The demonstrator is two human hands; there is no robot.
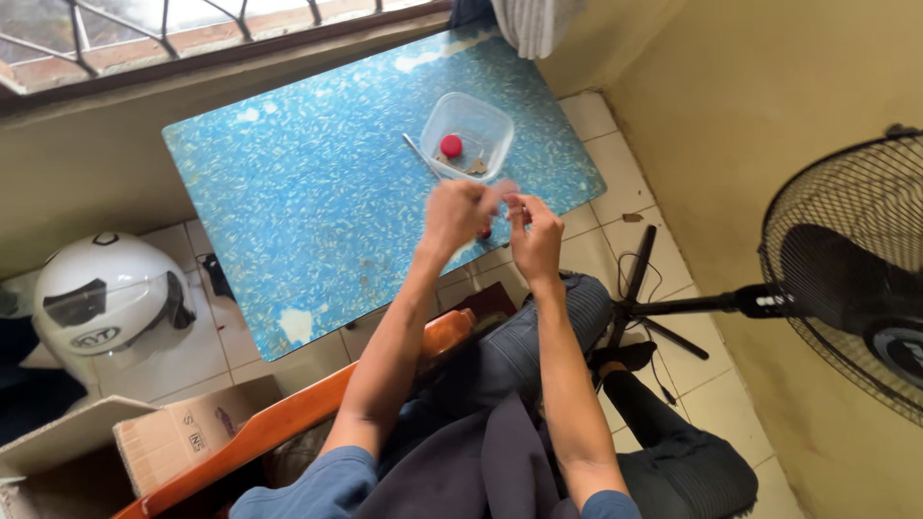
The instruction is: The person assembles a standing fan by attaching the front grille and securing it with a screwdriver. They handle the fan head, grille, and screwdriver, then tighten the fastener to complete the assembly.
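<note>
While both my hands are up over the near edge of the blue table [317, 192], I'm working on something tiny between my fingertips, and honestly it's too small and blurry to say what it is. My left hand [456, 213] is curled in a loose fist with the thumb and first fingers pinched narrow on the little piece. My right hand [535, 231] is at about 3 o'clock from it, nearly touching, fingers also pinched close, though I can't tell if they're actually gripping or just steadying.

My take on doing this well: keep both wrists low and close together, keep the pinch over the table so anything dropped lands on the top and not on the floor tiles, and go slow.

The small piece sits right at the fingertips where the two hands meet. The clear plastic tub [468, 135] is at 12 o'clock, just beyond my fingers, with a red cap [451, 146] and some small bits inside. A thin stick [415, 150] lies against the tub's 9 o'clock side.
</note>
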